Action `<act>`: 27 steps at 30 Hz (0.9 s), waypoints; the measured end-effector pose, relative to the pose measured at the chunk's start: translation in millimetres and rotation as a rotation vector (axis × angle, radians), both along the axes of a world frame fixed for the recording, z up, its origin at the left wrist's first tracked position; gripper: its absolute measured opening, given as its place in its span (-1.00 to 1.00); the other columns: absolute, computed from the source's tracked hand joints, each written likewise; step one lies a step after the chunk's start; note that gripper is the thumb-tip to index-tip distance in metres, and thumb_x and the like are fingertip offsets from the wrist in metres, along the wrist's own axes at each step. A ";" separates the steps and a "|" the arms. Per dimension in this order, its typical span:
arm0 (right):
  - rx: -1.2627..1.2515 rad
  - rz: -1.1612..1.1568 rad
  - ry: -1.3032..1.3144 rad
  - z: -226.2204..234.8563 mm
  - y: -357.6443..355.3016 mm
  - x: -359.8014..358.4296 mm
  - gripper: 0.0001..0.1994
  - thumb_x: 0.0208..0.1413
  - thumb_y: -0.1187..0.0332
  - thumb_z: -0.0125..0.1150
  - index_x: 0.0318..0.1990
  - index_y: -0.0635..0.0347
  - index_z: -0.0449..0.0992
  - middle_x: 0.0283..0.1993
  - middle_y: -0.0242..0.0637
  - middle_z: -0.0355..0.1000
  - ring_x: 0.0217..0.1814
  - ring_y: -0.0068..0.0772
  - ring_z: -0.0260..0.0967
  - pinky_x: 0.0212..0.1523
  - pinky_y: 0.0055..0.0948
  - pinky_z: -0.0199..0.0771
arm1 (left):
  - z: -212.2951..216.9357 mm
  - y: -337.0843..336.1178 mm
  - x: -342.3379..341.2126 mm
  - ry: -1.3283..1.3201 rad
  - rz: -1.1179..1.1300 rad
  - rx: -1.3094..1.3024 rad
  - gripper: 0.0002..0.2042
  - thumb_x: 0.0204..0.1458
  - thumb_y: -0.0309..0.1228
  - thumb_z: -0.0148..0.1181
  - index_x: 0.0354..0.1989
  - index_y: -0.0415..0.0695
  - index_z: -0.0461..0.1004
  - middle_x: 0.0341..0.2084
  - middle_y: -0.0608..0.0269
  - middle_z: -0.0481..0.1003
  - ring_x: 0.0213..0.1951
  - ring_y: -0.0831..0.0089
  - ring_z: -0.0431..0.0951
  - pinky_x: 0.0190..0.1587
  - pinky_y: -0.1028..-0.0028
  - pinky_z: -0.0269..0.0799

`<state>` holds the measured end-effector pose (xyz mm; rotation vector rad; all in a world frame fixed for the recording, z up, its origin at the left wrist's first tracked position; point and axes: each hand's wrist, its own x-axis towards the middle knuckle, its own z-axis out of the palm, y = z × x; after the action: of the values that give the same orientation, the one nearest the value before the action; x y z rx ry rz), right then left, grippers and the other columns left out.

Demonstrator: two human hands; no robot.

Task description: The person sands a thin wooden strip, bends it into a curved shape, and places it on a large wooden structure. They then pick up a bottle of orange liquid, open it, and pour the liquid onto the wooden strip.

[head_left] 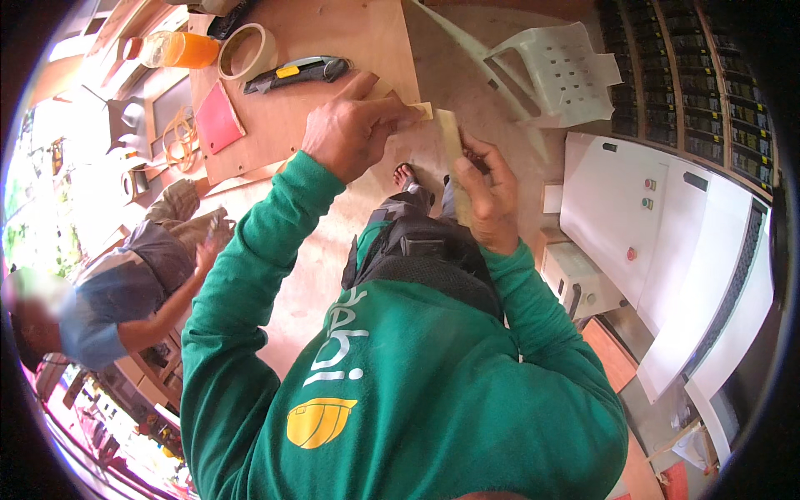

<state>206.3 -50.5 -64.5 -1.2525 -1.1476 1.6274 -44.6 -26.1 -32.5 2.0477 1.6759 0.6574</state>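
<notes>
My left hand (354, 125) is raised at the table's near right corner, its fingers pinched on a small pale yellow piece (425, 111). Just right of it, my right hand (492, 196) grips a longer flat strip (450, 137) of the same pale yellow, held roughly upright between thumb and fingers. A narrow gap shows between the two pieces. Whether they are wood or tape, I cannot tell. Beyond my left hand, a black utility knife (297, 73) with a yellow mark lies on the wooden table (358, 37), beside a cream tape roll (247, 52).
An orange-filled bottle (187, 50) and a red flat piece (220, 119) lie on the table. A white plastic chair (558, 75) stands at the far right, near a large white cabinet (617, 217) with buttons. To the left, a co-worker in a blue shirt (96, 321) sits close by.
</notes>
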 end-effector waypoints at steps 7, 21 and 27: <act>0.370 -0.040 -0.138 -17.0 67.8 -44.4 -0.60 0.40 0.25 0.31 0.23 0.35 0.60 -0.10 -0.09 0.67 -0.03 -0.36 0.61 0.06 -0.36 0.59 | 5.1 2.1 2.4 0.015 -0.002 -0.009 -0.60 0.04 -0.59 0.28 -0.06 0.22 0.81 -0.29 0.22 0.52 -0.22 0.10 0.63 -0.16 0.15 0.63; -0.058 -0.125 -0.128 6.8 -4.1 71.1 -0.49 0.37 0.22 0.24 0.34 0.37 0.50 0.20 -0.18 0.54 0.19 -0.36 0.49 0.28 -0.34 0.46 | 1.5 -10.0 0.3 -0.048 0.034 0.037 -0.77 0.18 -0.33 0.39 -0.06 0.32 0.81 -0.25 0.16 0.52 -0.26 0.03 0.66 -0.28 0.08 0.60; 0.482 0.118 -0.204 57.0 55.5 15.7 -0.45 0.33 0.28 0.27 0.40 0.37 0.45 0.26 -0.16 0.51 0.30 -0.35 0.45 0.34 -0.26 0.43 | 60.1 -79.7 13.6 -0.239 0.174 0.021 -0.53 0.08 -0.41 0.47 0.21 0.20 0.69 -0.13 -0.08 0.47 -0.11 -0.18 0.61 -0.04 0.05 0.59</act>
<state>222.0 4.9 -7.5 -1.0619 -1.6496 1.2150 -31.0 -105.8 27.5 1.7685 1.7226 0.9404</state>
